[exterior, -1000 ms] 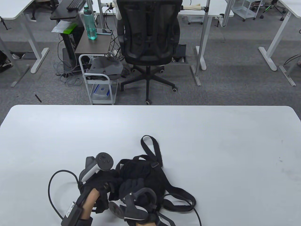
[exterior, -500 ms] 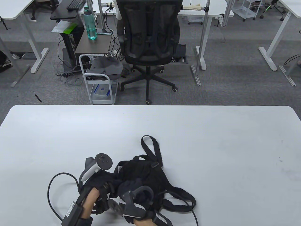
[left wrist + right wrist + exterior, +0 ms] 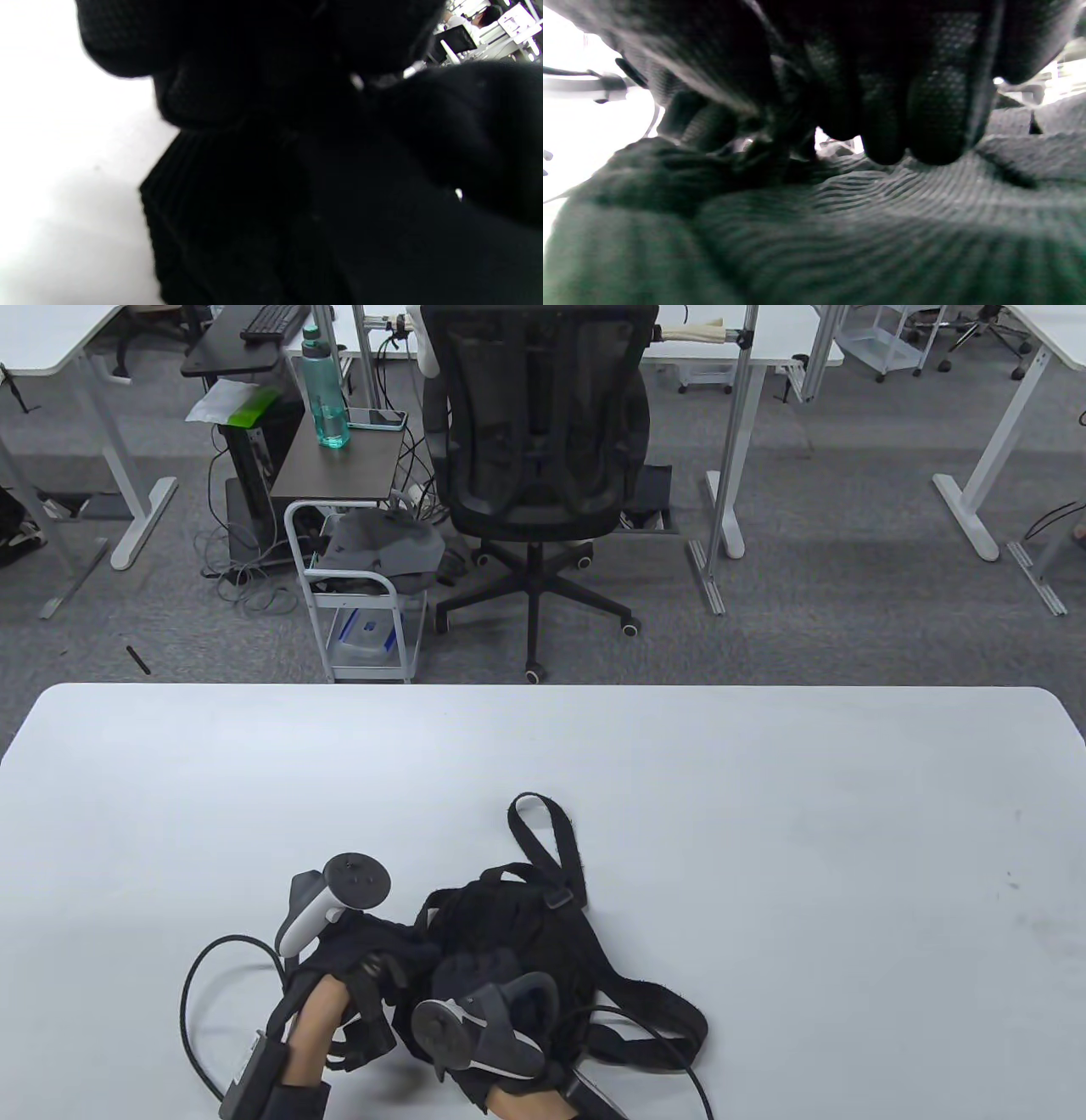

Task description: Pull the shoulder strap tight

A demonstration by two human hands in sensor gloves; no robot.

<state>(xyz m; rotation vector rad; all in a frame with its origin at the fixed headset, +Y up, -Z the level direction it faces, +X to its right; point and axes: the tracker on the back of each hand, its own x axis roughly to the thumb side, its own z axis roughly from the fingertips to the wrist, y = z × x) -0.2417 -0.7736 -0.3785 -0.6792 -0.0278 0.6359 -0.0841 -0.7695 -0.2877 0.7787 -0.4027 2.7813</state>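
One small black fabric backpack [image 3: 517, 925] lies on the white rectangular table [image 3: 764, 831], near the front edge, a bit left of centre. Two black webbing strap loops show: one shoulder strap [image 3: 547, 836] curls up beyond the bag's far side, the other strap loop [image 3: 662, 1010] lies flat on the table to the bag's right.

Two gloved hands, both at the bag's near-left corner, close together. Left hand [image 3: 365, 954]: tracker w/ white-and-grey body points up-left, forearm angled in from the bottom edge, black cable looping out to the left. Right hand [image 3: 475, 976]: grey tracker ring facing the camera, wrist bent over the bag.

Right wrist view: fingers [image 3: 925, 106] hang down, tips touching ribbed black fabric; a pinch isn't clear. Left wrist view: nearly all dark cloth, too blurred. Can't tell for either hand whether it grips anything.

Labels: a white sticker on the left wrist unit, text too small to read. No brand legible on the bag.
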